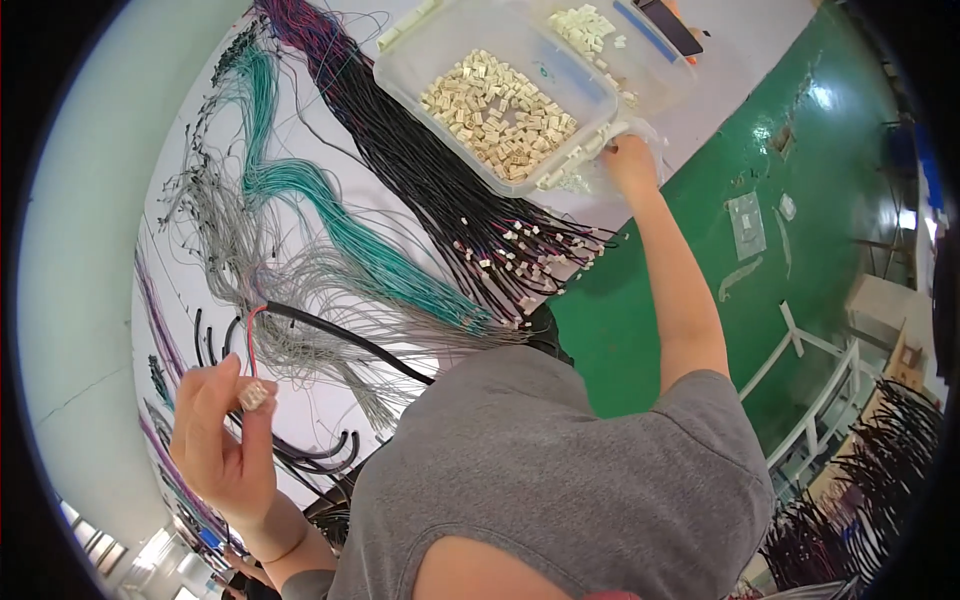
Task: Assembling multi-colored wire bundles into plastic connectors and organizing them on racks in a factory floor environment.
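My left hand (222, 432) is raised at the lower left, its thumb and fingers pinching a small whitish, clear-looking connector housing (254, 395). Red and dark wires run from that connector up to a thick black cable (350, 340), which curves across the table toward my body. Stretched out to the upper right, my right hand (632, 166) reaches into a clear plastic bag (650, 135) beside a translucent bin (600, 100). Its fingers are bent together, with their tips partly hidden. Small clear pieces (574, 183) lie by the bin's near corner.
Cream connector housings (500, 115) fill part of the bin; a second tray holds white ones (583, 28). Bundles of black wires (420, 170), teal wires (310, 185) and grey wires (225, 230) spread over the white table. A phone (670, 25) lies at the back. Green floor (640, 330) is at the right.
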`<state>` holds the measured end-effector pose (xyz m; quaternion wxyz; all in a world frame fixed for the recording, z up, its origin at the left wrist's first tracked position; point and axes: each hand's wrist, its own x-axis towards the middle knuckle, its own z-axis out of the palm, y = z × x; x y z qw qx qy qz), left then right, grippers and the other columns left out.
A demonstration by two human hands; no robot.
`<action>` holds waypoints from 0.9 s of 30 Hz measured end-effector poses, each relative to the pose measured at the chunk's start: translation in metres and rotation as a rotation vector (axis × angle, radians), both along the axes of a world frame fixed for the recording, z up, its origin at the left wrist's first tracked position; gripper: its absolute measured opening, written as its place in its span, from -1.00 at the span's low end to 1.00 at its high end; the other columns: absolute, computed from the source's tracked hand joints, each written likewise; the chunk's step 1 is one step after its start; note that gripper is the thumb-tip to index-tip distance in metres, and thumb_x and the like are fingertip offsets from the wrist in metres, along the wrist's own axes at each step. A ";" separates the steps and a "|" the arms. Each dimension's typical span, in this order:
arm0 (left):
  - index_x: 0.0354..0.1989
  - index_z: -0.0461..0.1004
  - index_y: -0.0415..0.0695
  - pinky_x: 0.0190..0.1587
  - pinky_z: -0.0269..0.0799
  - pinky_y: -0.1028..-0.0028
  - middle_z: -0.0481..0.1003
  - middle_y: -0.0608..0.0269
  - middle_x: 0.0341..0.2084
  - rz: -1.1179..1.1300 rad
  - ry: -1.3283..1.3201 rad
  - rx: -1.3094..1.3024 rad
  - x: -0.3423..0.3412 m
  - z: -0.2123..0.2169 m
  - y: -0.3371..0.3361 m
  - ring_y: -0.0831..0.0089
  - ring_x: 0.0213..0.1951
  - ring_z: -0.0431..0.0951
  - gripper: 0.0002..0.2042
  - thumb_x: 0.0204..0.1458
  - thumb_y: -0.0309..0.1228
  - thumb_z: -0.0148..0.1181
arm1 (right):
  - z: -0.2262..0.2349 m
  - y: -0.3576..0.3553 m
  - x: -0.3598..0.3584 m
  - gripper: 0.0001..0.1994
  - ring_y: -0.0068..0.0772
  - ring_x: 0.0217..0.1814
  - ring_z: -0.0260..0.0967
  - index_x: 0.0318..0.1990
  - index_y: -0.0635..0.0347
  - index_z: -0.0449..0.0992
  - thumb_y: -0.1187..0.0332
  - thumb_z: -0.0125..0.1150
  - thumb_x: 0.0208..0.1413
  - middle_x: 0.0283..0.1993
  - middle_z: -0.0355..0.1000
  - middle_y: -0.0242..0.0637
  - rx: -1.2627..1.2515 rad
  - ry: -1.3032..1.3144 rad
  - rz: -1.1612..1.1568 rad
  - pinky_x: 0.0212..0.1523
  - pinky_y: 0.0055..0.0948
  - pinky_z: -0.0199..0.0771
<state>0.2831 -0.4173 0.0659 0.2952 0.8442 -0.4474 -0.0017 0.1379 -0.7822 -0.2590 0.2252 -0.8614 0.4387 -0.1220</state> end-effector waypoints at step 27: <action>-0.50 0.32 -0.27 -0.68 0.20 0.60 0.34 0.24 -0.62 0.125 1.327 -0.319 0.017 -0.036 0.071 0.57 -0.70 0.30 -0.83 -0.15 -0.42 0.11 | 0.175 0.116 0.018 -0.93 -0.64 -0.56 0.24 -0.53 0.33 0.40 0.50 0.05 -0.16 -0.62 0.35 -0.36 0.576 -0.718 0.139 -0.49 -0.67 0.22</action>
